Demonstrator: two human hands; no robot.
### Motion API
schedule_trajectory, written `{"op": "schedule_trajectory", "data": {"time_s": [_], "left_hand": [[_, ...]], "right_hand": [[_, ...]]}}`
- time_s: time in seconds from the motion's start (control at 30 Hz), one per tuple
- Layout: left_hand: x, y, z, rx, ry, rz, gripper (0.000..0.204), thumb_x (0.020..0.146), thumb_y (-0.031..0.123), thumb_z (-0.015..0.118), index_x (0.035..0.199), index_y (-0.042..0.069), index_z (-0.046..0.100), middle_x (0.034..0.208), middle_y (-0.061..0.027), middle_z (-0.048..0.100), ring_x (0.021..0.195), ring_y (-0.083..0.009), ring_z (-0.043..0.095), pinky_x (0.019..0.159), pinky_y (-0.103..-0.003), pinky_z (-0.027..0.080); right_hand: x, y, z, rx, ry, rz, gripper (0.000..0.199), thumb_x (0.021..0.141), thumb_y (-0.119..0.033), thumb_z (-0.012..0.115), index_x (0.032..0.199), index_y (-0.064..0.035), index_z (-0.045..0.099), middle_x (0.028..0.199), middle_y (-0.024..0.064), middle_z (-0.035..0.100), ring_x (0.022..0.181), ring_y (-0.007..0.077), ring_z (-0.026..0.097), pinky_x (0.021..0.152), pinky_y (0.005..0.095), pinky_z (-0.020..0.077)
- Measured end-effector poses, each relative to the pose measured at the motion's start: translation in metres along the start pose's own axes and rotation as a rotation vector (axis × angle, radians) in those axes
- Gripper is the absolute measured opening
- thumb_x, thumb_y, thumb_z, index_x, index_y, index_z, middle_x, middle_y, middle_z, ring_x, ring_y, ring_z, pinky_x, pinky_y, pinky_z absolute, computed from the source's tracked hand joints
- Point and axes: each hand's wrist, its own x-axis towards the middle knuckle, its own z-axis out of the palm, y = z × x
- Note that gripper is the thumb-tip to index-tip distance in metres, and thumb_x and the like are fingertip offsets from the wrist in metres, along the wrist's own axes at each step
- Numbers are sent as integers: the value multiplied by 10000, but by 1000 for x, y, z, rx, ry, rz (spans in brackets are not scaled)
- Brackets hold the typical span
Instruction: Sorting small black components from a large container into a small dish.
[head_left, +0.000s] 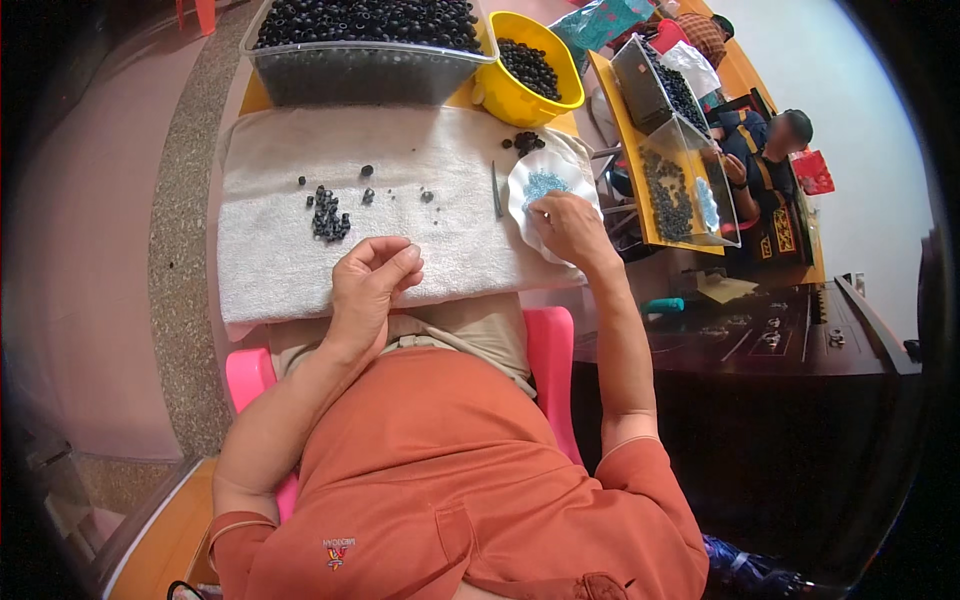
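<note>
Orange shirt (470,490) fills the bottom of my view, with my pink chair (250,375) showing at both sides and my forearms running up from it onto the towel (280,170) spread over the desk.

As for progress, I judge it early. Only a small cluster of black beads (329,215) sits on the towel ahead of my left hand (368,283), with a few strays dotted around it and another little heap (526,141) up near the top right corner of the towel. Beyond the towel, the clear tub (365,60) is heaped with black beads and the yellow bowl (525,70) holds plenty more, so most of the stock looks untouched.

My left hand rests on the near edge of the towel, fingers curled in and thumb pressed against the fingertips, as if pinching something tiny; I cannot tell whether a bead is in there. My right hand (570,228) reaches out to the white dish (545,195) at the right end of the towel, fingertips drawn together on the small pale blue pieces (543,185) lying in it. Whether it has one pinched I cannot make out. A thin metal tool (496,192) lies on the towel just left of the dish, apart from both hands.
</note>
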Motion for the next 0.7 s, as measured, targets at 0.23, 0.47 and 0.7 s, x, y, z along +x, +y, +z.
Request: {"op": "schedule_trajectory", "data": {"time_s": [0.23, 0.47, 0.7], "left_hand": [[1, -2, -1, -18, 5, -4, 141, 895, 66, 679, 1014, 28, 614, 906, -52, 660, 814, -126, 648, 746, -256, 557], [0, -1, 0, -24, 8, -9, 138, 894, 62, 678, 1010, 26, 615, 910, -55, 661, 814, -129, 649, 747, -258, 558], [0, -2, -1, -10, 1, 0, 130, 895, 61, 675, 1007, 26, 619, 903, -54, 662, 809, -128, 646, 744, -258, 552]], "right_hand": [[2, -3, 2, 31, 26, 62, 199, 867, -200, 597, 887, -33, 704, 963, 193, 667, 904, 371, 640, 834, 454, 492], [4, 1, 2, 62, -9, 26, 181, 833, -137, 584, 920, -67, 726, 902, 218, 662, 888, 393, 639, 820, 451, 497], [4, -4, -3, 44, -48, 41, 199, 780, -74, 595, 923, -35, 726, 885, 207, 675, 859, 372, 657, 784, 421, 517]]}}
